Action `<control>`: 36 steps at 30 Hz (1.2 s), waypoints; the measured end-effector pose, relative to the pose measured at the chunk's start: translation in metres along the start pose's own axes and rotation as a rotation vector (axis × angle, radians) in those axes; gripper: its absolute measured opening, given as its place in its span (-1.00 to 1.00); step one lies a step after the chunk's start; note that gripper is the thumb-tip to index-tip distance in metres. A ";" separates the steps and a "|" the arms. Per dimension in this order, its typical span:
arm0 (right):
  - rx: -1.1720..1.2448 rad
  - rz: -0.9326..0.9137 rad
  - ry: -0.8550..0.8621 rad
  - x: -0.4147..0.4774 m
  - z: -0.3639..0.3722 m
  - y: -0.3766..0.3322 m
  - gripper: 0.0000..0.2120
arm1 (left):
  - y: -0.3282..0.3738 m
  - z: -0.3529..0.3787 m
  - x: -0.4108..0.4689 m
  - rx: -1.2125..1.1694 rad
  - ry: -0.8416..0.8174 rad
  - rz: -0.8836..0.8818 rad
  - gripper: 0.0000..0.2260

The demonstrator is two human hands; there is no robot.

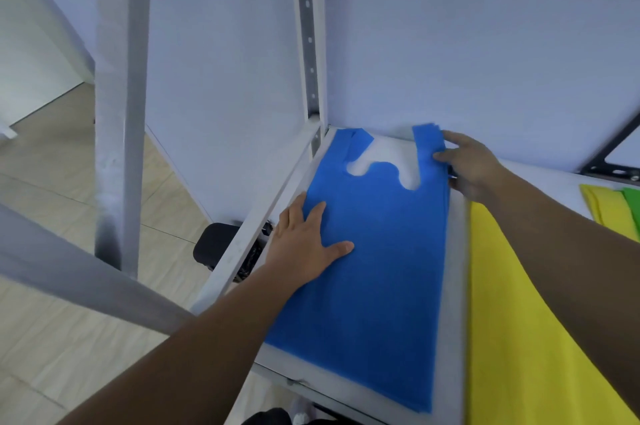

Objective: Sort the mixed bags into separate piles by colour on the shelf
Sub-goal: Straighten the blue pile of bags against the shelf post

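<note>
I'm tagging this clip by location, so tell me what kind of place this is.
Probably a storeroom or plain workroom. A white metal shelving unit with slotted uprights stands against a bare wall, flat blue bags and yellow bags lie sorted on its shelf, and the floor is pale tile.

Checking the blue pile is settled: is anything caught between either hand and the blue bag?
Nothing visible. The left hand lies flat on the blue bag, and the right hand touches its far handle edge directly.

one bag (374,268) flat at the shelf's (453,320) left end — another bag (519,338) just right.
</note>
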State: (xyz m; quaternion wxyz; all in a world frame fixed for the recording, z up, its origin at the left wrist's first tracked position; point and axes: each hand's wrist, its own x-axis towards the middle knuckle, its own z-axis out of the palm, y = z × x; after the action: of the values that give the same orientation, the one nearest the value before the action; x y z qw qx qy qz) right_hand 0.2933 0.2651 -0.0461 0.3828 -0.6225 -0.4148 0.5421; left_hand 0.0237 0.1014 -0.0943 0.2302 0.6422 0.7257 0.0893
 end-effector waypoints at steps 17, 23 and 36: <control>-0.196 0.043 -0.254 -0.022 0.114 -0.014 -0.88 | -0.003 0.007 0.000 0.025 0.040 0.019 -0.13; 0.159 0.298 -0.270 0.002 0.136 -0.019 -0.65 | -0.003 0.007 -0.001 0.025 0.044 0.021 -0.14; 0.292 0.158 -0.212 0.042 0.154 -0.025 -0.84 | -0.007 0.011 0.002 0.036 0.057 0.032 -0.15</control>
State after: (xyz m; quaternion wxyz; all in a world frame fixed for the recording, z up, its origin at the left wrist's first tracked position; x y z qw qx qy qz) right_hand 0.1411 0.3172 -0.0567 0.3794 -0.5307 -0.3196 0.6872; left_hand 0.0221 0.0999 -0.1079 0.1963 0.6549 0.7232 0.0979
